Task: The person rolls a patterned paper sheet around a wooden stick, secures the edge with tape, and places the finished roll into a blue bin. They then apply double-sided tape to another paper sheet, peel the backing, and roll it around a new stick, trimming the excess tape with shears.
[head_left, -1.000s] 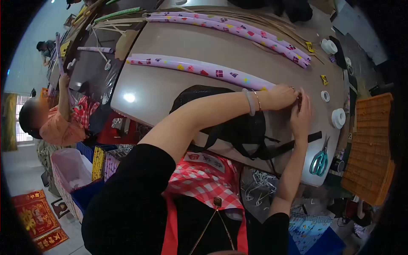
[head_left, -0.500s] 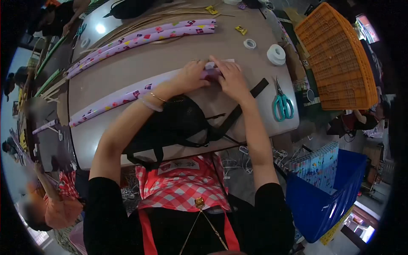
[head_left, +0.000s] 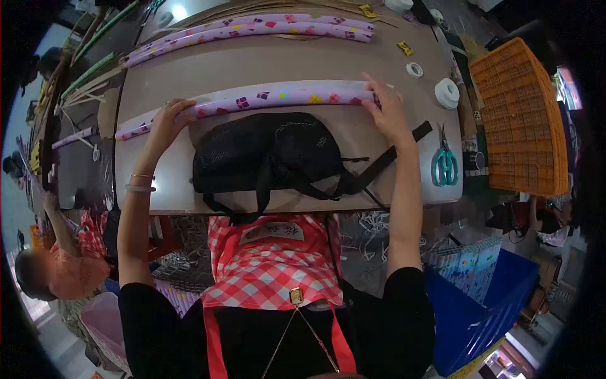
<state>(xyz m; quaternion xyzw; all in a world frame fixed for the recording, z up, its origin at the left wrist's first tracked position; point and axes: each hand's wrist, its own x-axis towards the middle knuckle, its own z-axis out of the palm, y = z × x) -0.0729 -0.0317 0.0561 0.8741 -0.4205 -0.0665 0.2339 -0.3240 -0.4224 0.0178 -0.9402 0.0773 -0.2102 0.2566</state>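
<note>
A lilac roll of patterned wrapping paper lies lengthwise across the table, with a pale strip of sheet along its far side. My left hand is closed over it toward the left end. Around its right end is my right hand, the thumb on the near side and the index finger reaching past the far side. Just in front of the roll sits a black mesh bag, its strap running right beneath my right forearm. Teal-handled scissors lie to the right of that arm.
Two more patterned rolls lie at the back. Tape rolls and a small yellow packet are at the right. Beyond the table stand an orange crate and a blue bin. A co-worker is at the left.
My hands were together at the roll's right end. My left hand has moved left along the roll; my right hand stays near the right end. The view has shifted.
</note>
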